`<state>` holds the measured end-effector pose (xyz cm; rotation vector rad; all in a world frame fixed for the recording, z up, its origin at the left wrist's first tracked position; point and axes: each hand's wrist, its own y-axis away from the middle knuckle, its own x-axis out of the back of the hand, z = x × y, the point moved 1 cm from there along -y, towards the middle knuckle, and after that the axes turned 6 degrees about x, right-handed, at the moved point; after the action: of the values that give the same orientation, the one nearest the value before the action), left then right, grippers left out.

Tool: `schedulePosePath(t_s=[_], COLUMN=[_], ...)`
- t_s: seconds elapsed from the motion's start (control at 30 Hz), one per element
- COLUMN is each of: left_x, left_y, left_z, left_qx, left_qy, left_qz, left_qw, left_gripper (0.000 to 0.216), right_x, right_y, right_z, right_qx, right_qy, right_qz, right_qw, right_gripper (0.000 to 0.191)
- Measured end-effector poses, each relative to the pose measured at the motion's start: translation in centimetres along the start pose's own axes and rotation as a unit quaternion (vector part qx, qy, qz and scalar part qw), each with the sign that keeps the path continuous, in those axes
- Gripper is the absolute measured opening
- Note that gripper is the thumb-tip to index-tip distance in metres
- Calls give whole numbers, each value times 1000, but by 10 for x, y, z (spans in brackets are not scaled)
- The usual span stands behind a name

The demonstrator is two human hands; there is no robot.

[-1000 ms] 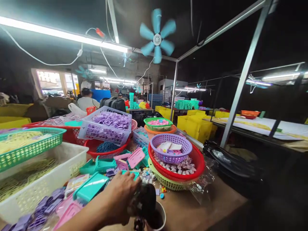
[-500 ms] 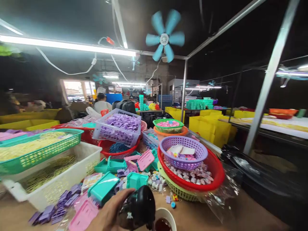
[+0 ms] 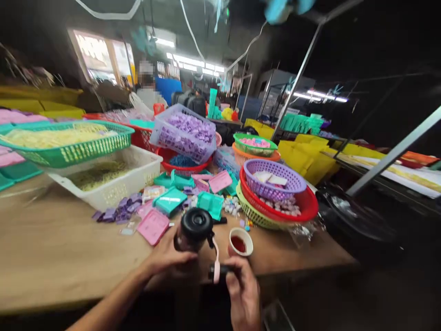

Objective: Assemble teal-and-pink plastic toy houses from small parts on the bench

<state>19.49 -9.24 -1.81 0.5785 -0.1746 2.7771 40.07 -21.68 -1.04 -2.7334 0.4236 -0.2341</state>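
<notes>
Flat brown counter (image 3: 79, 262) | stacked round plastic baskets (image 3: 275, 189), purple topmost, at its right | black cylindrical bottle (image 3: 196, 225) near the front edge, base hidden, fingers of left hand (image 3: 167, 257) curled around it | pale round cup (image 3: 236, 250) of dark red liquid, right of bottle | small black cylindrical piece (image 3: 224, 270), pink strap (image 3: 217, 272), pinched by fingers of right hand (image 3: 244, 285)

Daylight is admitted through a left-hand window (image 3: 92, 53); overhead illumination is provided by tube lights (image 3: 189, 60); metal posts (image 3: 396, 151) are positioned toward the right.
</notes>
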Motion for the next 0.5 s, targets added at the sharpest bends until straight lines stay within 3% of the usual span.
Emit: schedulePosePath(t_s=[0.1,0.2,0.37,0.5], left_x=[2,3,0,-4], left_y=[6,13,22,29], left_z=[-4,-7,-1,9], left_qx=[-4,-3,-27,0], left_qy=[32,36,58,40], left_qz=[-2,13,6,-18], left_qw=[999,999,998,999], left_gripper=[79,82,80,68], right_x=[9,9,-28,-63], right_y=[-25,-57,-92,-97], right_z=[-24,-52,-90,-91], right_qx=[95,123,189,219], right_qy=[82,105,201,303], right_qz=[-26,-35,-92,-86], right_qw=[992,986,957,923], right_gripper=[28,27,31,35])
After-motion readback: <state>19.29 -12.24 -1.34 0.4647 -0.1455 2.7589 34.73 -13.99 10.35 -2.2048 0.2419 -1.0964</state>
